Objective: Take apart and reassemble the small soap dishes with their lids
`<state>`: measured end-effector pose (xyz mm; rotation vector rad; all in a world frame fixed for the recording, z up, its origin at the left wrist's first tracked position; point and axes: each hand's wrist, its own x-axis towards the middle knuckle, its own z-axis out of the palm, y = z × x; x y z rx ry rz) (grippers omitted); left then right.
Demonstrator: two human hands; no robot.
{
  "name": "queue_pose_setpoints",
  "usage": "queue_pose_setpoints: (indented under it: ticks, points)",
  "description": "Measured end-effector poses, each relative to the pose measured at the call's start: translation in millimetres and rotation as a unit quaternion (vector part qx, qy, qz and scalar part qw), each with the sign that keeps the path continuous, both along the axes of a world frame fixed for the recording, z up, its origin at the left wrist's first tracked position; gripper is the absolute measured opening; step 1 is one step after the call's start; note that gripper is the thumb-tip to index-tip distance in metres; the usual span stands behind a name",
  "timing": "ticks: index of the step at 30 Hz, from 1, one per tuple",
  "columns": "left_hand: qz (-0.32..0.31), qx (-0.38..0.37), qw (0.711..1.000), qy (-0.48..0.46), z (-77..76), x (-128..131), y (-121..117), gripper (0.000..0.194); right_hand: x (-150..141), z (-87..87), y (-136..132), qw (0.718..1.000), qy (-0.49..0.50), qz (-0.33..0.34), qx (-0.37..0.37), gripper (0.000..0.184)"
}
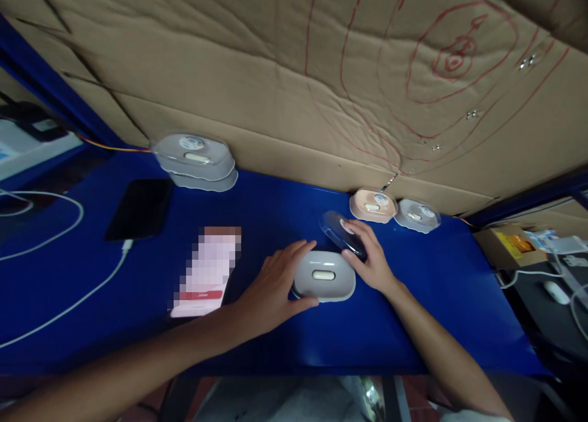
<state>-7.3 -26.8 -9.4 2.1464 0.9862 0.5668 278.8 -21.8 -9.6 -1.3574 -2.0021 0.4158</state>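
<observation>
A grey oval dish (304,287) with a white capsule-shaped piece in its middle sits uncovered on the blue table. My left hand (275,281) spans its left end, thumb at the front edge and fingers at the back, gripping it. Just behind and to the right, my right hand (371,259) holds a clear plastic lid (337,227) with a round sticker, tilted above the table. The fingertips lie over the sticker and the thumb is on the near edge.
Grey lidded dishes (195,158) are stacked at the back left. A peach lidded dish (367,212) and another grey one (411,220) stand at the back right. A lit phone (206,269) and a black phone (140,207) on a white cable lie left. Cardboard (257,60) walls the back.
</observation>
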Motion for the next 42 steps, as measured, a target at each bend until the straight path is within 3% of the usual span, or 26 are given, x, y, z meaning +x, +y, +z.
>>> queue_pose_setpoints:
  ticks: [3, 6, 8, 12, 14, 17, 23, 26, 28, 31, 33, 36, 38, 42]
  points:
    - [-0.029, -0.011, 0.998, 0.046, 3.7, 0, 0, 0.099, 8, -7.1, 5, 0.993, -0.1, -0.065, 0.002, 0.059]
    - [-0.031, -0.005, 0.999, 0.044, 4.4, 1, 1, 0.1, 8, -7.5, 2, 0.985, -0.159, -0.068, 0.012, 0.055]
    - [-0.02, 0.001, 0.999, 0.025, 3.6, 1, 2, 0.097, 4, -1.0, -3, 0.986, -0.164, -0.023, 0.024, 0.049]
    - [0.016, 0.002, 0.999, -0.031, 2.0, 1, 5, 0.09, -13, 17.4, -18, 0.976, -0.161, 0.146, 0.023, 0.049]
    - [0.027, -0.007, 0.998, -0.059, 0.8, 0, 6, 0.087, -21, 21.8, -23, 0.971, -0.164, 0.174, 0.019, 0.051]
    - [0.028, -0.033, 0.994, -0.097, -2.0, 0, 7, 0.091, -27, 20.2, -23, 0.976, -0.138, 0.166, 0.029, 0.046]
    - [0.003, -0.046, 0.995, -0.093, -4.3, -1, 8, 0.12, -24, 13.4, -21, 0.994, -0.023, 0.104, 0.026, 0.04]
    - [0.019, -0.083, 0.993, -0.084, 0.3, -2, 10, 0.116, -23, 10.8, -21, 0.995, 0.028, 0.098, 0.016, 0.04]
    - [0.034, -0.136, 0.984, -0.112, 4.7, -2, 12, 0.106, -19, 8.4, -20, 0.995, 0.081, 0.059, 0.008, 0.039]
    - [0.064, -0.261, 0.945, -0.185, 11.3, -3, 17, 0.091, -10, 6.2, -19, 0.992, 0.124, -0.032, 0.009, 0.045]
    - [0.099, -0.347, 0.904, -0.228, 15.1, -2, 20, 0.077, -4, 6.4, -19, 0.995, 0.092, -0.036, 0.027, 0.046]
    - [0.13, -0.454, 0.831, -0.295, 19.0, -1, 23, 0.054, -6, 8.4, -22, 0.995, -0.016, 0.065, 0.068, 0.041]
    - [0.13, -0.493, 0.788, -0.345, 20.0, 0, 24, 0.047, -15, 9.4, -25, 0.982, -0.092, 0.14, 0.086, 0.054]
    - [0.169, -0.513, 0.739, -0.403, 19.7, 3, 23, 0.037, -34, 9.2, -30, 0.961, -0.184, 0.181, 0.096, 0.062]
